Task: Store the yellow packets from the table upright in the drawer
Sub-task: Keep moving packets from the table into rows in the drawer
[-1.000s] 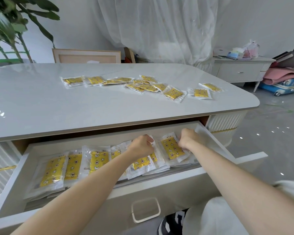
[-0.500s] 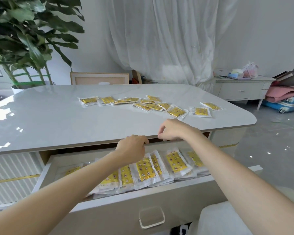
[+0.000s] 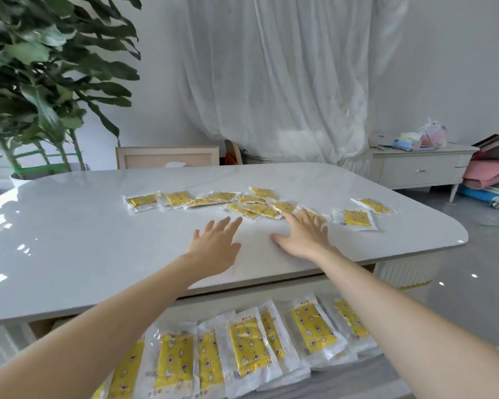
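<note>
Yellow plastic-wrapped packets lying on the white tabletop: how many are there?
About 12 yellow packets: four in a row at left, six overlapping in the middle pile by the right hand, two apart at right. Overlaps may hide more.

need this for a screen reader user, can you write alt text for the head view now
Two bare hands, left hand and right hand, reach open and empty across a white table toward yellow packets scattered flat on it. Below the table edge, an open drawer holds a row of packets leaning on one another.
</note>
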`<state>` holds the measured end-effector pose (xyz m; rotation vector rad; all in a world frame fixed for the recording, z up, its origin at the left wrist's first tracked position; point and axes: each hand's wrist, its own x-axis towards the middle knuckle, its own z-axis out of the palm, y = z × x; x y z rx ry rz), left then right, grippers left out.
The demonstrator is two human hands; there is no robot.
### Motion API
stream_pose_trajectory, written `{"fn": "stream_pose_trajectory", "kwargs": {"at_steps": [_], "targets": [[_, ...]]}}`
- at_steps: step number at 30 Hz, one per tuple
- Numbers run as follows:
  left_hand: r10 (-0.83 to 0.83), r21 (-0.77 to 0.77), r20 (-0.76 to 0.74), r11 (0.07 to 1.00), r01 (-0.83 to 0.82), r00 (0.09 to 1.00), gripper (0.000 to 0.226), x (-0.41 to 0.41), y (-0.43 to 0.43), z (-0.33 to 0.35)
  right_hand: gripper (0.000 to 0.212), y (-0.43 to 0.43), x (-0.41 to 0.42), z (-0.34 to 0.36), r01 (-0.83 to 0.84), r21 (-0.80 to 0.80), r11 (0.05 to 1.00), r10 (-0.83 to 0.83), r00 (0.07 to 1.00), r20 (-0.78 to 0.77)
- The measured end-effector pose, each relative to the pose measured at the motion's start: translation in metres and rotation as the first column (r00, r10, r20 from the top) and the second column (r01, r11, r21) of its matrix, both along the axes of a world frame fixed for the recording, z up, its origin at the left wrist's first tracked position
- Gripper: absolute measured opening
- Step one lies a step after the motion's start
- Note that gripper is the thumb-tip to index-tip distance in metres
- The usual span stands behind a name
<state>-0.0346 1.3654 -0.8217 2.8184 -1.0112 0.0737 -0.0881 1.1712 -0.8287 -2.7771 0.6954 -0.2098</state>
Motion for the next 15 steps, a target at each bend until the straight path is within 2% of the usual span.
{"fn": "stream_pose_trajectory", "kwargs": {"at_steps": [4,7,12,15], "targets": [[0.038,0.016,0.076,0.999,-0.039,0.996,0.056,0.035,-0.016,-0.021,0.078,-0.009,0.037,-0.011,0.001,-0.135,0.991,0.003,1.000,0.031],[0.069,-0.061,0.095,0.996,-0.063,0.993,0.056,0.061,-0.029,-0.026,0.080,-0.012,0.062,-0.017,0.025,-0.090,0.996,-0.024,1.000,0.008],[0.161,-0.281,0.067,0.950,-0.136,0.985,0.056,0.100,-0.045,-0.029,0.076,-0.013,0.086,-0.017,-0.010,-0.072,0.997,0.011,1.000,0.004],[0.222,-0.313,0.082,0.931,-0.186,0.972,0.053,0.123,-0.045,-0.029,0.068,-0.013,0.085,-0.015,-0.051,-0.075,0.996,0.052,0.999,0.006]]}}
